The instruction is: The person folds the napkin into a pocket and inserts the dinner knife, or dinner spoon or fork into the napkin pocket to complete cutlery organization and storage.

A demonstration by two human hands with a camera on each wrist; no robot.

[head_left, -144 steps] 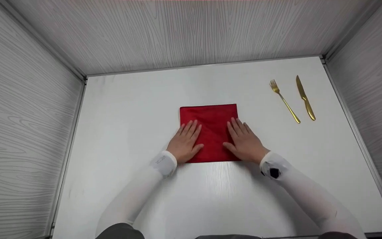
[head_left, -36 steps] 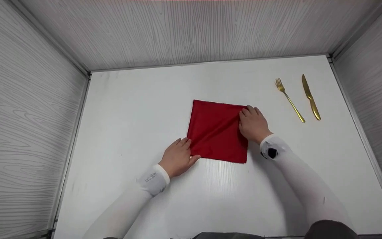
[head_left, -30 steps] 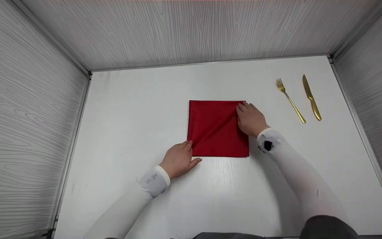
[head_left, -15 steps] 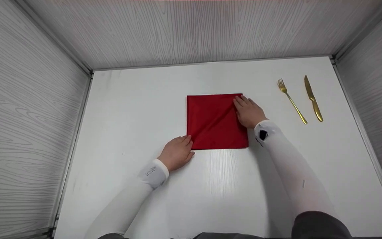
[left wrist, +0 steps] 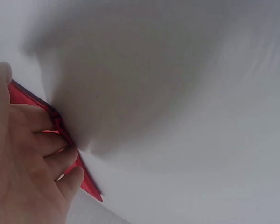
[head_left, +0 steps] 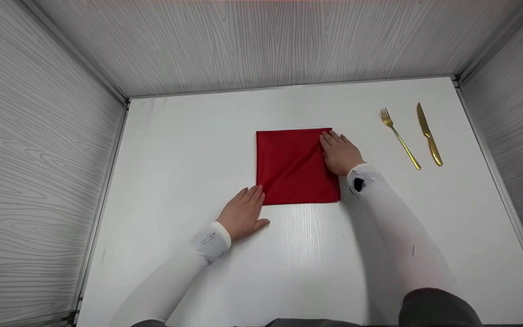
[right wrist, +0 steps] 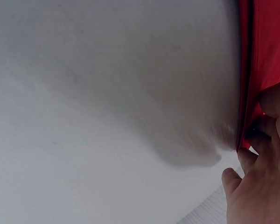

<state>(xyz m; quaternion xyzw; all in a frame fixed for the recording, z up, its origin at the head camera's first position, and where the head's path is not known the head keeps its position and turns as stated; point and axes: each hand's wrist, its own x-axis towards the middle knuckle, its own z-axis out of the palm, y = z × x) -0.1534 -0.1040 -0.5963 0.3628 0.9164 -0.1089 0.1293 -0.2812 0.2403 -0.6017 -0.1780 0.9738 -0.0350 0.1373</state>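
Observation:
A folded red cloth napkin (head_left: 288,163) lies flat as a square on the white table, with a diagonal crease across it. My left hand (head_left: 242,212) rests its fingertips on the near left corner, its thumb spread away over the bare table. At the far right corner, the straight fingers of my right hand (head_left: 341,154) lie on the napkin's right edge. In the left wrist view, the fingers (left wrist: 60,163) reach along the napkin's layered edge (left wrist: 91,186). The right wrist view has the right hand (right wrist: 259,191) at the end of the red folded edge (right wrist: 246,60).
To the right on the table (head_left: 189,150) lie a gold fork (head_left: 400,138) and a gold knife (head_left: 429,135), both apart from the napkin. Grey wood-grain panels (head_left: 261,45) stand behind the table and at both sides.
Over the last seconds the napkin was turned and shifted slightly away from me, while my hands moved from its near half to opposite corners. Since half a second ago, only my left thumb has spread outward.

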